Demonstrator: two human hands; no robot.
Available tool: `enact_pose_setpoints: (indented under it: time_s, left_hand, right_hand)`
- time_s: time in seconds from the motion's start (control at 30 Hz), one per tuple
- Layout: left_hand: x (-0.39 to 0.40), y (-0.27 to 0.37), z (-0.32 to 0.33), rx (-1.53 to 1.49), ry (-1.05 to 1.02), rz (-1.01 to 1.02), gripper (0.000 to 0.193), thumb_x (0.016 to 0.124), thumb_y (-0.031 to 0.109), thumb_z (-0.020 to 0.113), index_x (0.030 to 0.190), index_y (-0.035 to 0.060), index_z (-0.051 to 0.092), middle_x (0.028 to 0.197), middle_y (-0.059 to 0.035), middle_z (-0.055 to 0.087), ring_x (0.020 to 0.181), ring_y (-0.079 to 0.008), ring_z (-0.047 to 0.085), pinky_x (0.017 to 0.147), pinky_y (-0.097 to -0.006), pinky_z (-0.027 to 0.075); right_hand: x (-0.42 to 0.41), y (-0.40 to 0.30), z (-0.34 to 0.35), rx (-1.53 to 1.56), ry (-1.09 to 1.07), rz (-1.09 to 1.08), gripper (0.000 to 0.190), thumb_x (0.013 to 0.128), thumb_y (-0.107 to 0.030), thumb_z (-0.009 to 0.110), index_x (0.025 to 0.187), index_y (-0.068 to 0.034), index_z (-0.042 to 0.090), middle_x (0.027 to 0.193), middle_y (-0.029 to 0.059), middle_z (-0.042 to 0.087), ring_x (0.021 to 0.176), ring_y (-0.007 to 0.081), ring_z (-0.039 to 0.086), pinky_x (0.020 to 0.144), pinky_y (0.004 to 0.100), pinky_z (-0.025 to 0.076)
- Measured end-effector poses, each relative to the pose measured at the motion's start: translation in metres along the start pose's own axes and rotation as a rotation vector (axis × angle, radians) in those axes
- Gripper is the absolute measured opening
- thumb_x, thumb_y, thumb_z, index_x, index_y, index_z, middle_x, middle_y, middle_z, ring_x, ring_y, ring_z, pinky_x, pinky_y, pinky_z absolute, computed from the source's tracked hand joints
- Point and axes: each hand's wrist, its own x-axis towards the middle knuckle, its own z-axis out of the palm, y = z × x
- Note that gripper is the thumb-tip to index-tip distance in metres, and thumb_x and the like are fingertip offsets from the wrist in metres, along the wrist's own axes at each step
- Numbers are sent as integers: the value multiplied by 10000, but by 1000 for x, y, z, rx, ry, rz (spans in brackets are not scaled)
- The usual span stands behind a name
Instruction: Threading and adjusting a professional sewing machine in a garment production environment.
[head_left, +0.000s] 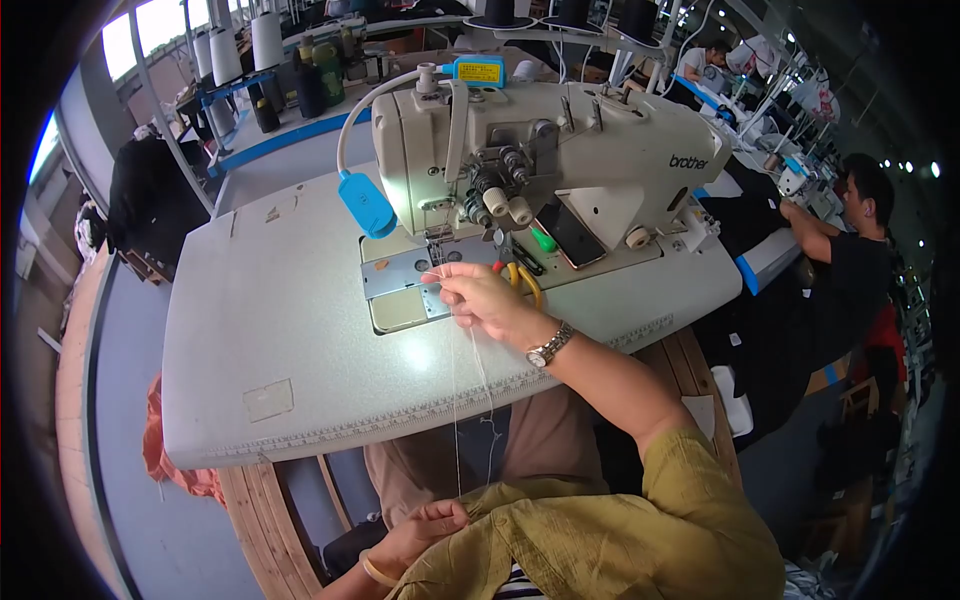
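In front of me stands a white Brother sewing machine (637, 142). My right hand (484, 300), with a watch at the wrist, pinches white thread (454, 390) just in front of the needle area (436, 251). Two strands hang from that hand over the table edge, one of them kinked. Low at my lap, my left hand (427, 529) has its fingertips closed where one strand ends, against the hem of my olive shirt (585, 525). The metal needle plate (394, 274) lies behind and left of my right hand. Yellow-handled scissors (531, 285) rest just beyond it, partly covered.
A smartphone (570, 231), a green-capped tool (543, 240) and a dark small tool (527, 257) lie on the machine bed. A blue clip lamp (366, 204) hangs at the left. Thread cones (267, 41) stand behind. A co-worker (855, 240) sits at the right by black fabric.
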Motion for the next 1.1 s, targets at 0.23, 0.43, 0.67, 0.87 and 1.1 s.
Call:
enact_pose_setpoints:
  time_s: [0.23, 0.43, 0.67, 0.87, 1.1]
  left_hand:
    - [10, 15, 1, 350, 67, 127, 136, 960, 104, 553, 1020, -5, 606, 888, -37, 637, 801, -111, 591, 735, -219, 475]
    - [5, 52, 32, 972, 207, 672, 261, 907, 84, 629, 1151, -10, 626, 1059, -76, 652, 977, -158, 584, 915, -280, 434]
    - [18, 103, 43, 841, 345, 850, 293, 915, 67, 589, 1179, -59, 596, 1196, -145, 601, 947, -151, 606, 811, -258, 492]
    - [68, 137, 76, 499, 217, 627, 398, 967, 114, 493, 1317, -72, 449, 1242, -167, 577, 838, -143, 614, 640, -224, 492]
    - [111, 145, 70, 476, 126, 446, 315, 978, 192, 509, 1198, -31, 538, 854, -42, 631, 584, -83, 533, 471, -201, 415]
  right_hand:
    - [-7, 1, -8, -737, 177, -291, 228, 873, -40, 425, 910, -4, 647, 572, -23, 525, 517, 53, 472, 475, 258, 389]
    - [-41, 14, -2, -1032, 254, -553, 172, 848, -49, 469, 817, -25, 636, 648, 93, 634, 549, 219, 599, 567, 350, 458]
    - [-91, 37, 12, -1063, 250, -640, 112, 856, -34, 506, 787, -27, 593, 681, 136, 630, 636, 306, 636, 561, 385, 473]
    - [-136, 39, 36, -1055, 252, -556, 95, 857, 4, 519, 829, -13, 608, 712, 125, 647, 679, 290, 662, 612, 351, 495]
    - [-169, 70, 27, -983, 181, -522, 92, 848, 24, 531, 874, -27, 603, 785, 118, 650, 714, 279, 653, 645, 355, 502]
